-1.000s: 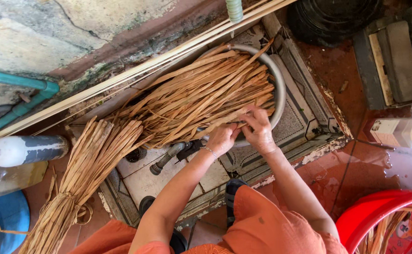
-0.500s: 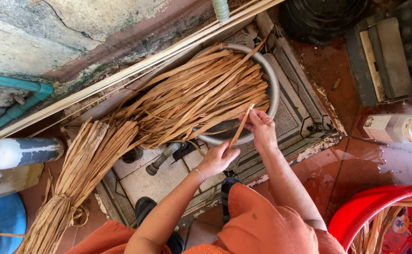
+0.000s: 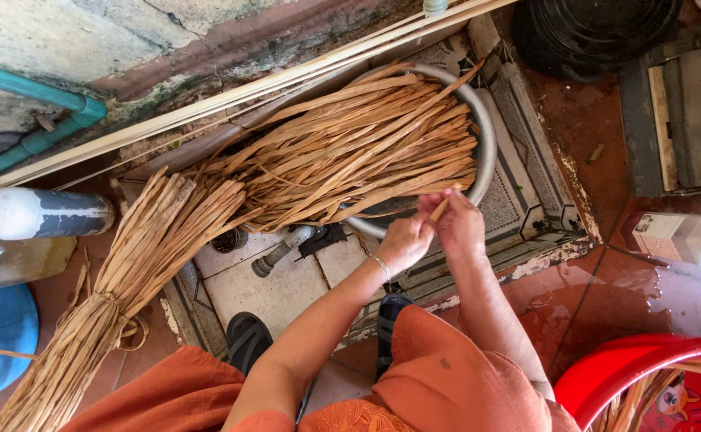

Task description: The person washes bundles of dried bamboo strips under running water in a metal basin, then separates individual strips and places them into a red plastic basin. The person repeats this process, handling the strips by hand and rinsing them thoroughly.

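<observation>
Hands: both are meeting at the near rim of the basin, wrists almost touching.
Right hand (image 3: 460,224): is curling its fingers around one tan reed strip (image 3: 440,210), pinching it near its end; the forearm is reaching up from the lower right.
Left hand (image 3: 404,240): is lying just beside the right, fingers folded inward toward the same strip; whether it is gripping the strip cannot be told. A thin bracelet is circling its wrist.
Reed strip: is sticking up at a slant between the two hands, over the basin's edge.
Metal basin (image 3: 488,148): one round basin is sitting on the patterned tiled floor, holding a loose heap of reeds (image 3: 358,148).
Tied bundle (image 3: 126,272): one bound sheaf is slanting toward the lower left, its free ends touching the heap.
Packages: one white box (image 3: 670,234) is lying at the right edge, one white bottle (image 3: 34,214) is lying on its side at the left.
Tubs: one red tub (image 3: 606,376) is showing at the lower right, one blue tub (image 3: 2,328) at the lower left.
Pipe: one teal pipe (image 3: 38,100) is running along the wall.
</observation>
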